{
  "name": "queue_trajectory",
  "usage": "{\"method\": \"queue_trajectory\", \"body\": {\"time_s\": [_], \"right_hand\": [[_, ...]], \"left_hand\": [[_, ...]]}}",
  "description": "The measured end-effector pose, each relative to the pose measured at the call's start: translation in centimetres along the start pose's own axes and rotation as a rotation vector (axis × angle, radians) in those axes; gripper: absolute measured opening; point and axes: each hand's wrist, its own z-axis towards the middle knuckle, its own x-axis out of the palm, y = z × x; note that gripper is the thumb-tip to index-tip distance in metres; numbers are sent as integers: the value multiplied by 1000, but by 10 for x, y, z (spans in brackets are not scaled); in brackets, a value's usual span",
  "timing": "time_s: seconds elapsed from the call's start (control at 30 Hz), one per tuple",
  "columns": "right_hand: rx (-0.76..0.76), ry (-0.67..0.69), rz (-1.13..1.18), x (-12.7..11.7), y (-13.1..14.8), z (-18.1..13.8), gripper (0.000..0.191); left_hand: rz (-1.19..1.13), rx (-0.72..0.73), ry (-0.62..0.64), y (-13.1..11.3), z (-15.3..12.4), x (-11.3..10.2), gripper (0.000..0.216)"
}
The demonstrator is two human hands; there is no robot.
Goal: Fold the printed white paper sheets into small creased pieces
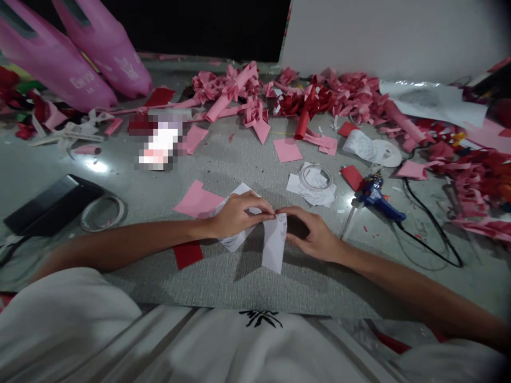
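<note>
My left hand (238, 214) and my right hand (312, 234) meet over the grey floor, both pinching a white sheet of paper (274, 246) with printed line drawings. The sheet is folded or bent, and one flap hangs down toward me. A pink paper square (196, 201) lies just behind my left hand, and a small red paper piece (187, 254) lies under my left wrist.
A blue glue gun (377, 198) with a black cord (429, 234) lies to the right. A tape roll (102, 213) and a black flat device (48, 205) are at left. Heaps of pink and red paper flowers (319, 98) line the back. Pink bags (67, 58) lie at far left.
</note>
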Motion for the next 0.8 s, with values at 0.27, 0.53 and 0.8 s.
{"method": "queue_trajectory", "body": {"time_s": [0.27, 0.53, 0.8], "right_hand": [[103, -73, 101, 1, 1, 0, 17], [253, -283, -371, -10, -11, -2, 19], [66, -217, -619, -9, -21, -4, 26]], "left_hand": [[-53, -59, -1, 0, 1, -2, 20], [242, -59, -25, 5, 1, 0, 21], [612, 158, 220, 8, -8, 5, 32]]}}
